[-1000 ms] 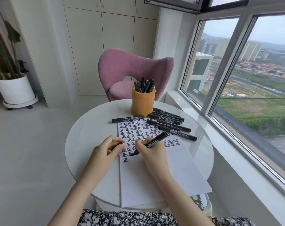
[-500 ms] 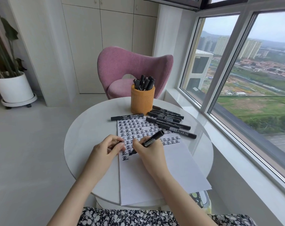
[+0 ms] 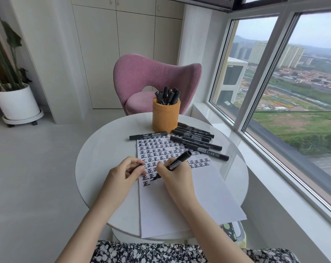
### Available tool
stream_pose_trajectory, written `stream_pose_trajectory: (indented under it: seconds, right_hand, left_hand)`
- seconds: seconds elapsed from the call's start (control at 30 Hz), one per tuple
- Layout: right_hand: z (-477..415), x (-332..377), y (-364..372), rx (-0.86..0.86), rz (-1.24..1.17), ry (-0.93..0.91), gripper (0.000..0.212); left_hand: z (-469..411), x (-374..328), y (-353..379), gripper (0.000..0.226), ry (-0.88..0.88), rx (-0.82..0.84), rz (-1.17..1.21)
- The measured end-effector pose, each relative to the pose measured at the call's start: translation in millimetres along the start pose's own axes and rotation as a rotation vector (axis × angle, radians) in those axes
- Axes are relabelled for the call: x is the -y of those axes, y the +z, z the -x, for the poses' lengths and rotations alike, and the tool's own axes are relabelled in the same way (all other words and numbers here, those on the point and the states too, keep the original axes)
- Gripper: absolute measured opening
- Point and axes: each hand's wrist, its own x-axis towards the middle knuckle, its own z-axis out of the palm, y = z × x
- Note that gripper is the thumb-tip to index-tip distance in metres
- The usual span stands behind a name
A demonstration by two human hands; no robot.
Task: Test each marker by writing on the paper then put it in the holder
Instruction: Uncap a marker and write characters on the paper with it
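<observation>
My right hand [image 3: 177, 176] grips a black marker [image 3: 178, 161] with its tip on the white paper [image 3: 189, 202], beside the last written character in the lowest row. My left hand [image 3: 125, 172] rests at the paper's left edge and pinches a small black thing, likely the marker's cap [image 3: 140, 165]. The paper's upper half is filled with rows of black characters. An orange holder [image 3: 166, 117] with several black markers stands at the table's far side. Several more markers [image 3: 196, 141] lie to its right, and one marker [image 3: 148, 135] lies above the paper.
The round white table [image 3: 104, 149] stands by a large window [image 3: 293, 92] on the right. A pink chair [image 3: 155, 80] faces me beyond the table. A potted plant [image 3: 15, 99] stands on the floor at far left.
My right hand has moved the marker tip slightly along the lowest row, laying a fresh stroke. My left hand has stayed put.
</observation>
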Motion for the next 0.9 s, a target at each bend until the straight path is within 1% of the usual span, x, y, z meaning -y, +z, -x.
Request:
stream_pose_trajectory:
  seconds: [0.13, 0.27, 0.5, 0.73, 0.9]
  right_hand:
    - [-0.5, -0.7, -0.1, -0.010, -0.019, 0.002, 0.027]
    - [-0.6, -0.2, -0.7, -0.016, -0.044, 0.001, 0.031]
    - [-0.7, -1.0, 0.9, 0.008, -0.001, 0.005, 0.035]
    - [0.5, -1.2, 0.3, 0.026, 0.032, -0.017, 0.028]
    - [0.2, -0.9, -0.2, 0.023, 0.014, -0.013, 0.028]
  left_hand:
    - [0.2, -0.6, 0.1, 0.006, -0.005, 0.002, 0.002]
    - [-0.2, -0.6, 0.3, 0.005, -0.004, 0.004, -0.006]
    - [-0.5, 0.6, 0.4, 0.006, -0.009, -0.003, -0.007]
    - [-0.8, 0.6, 1.1, 0.006, -0.002, -0.007, 0.000]
    - [-0.8, 0.5, 0.9, 0.007, 0.004, -0.006, -0.003]
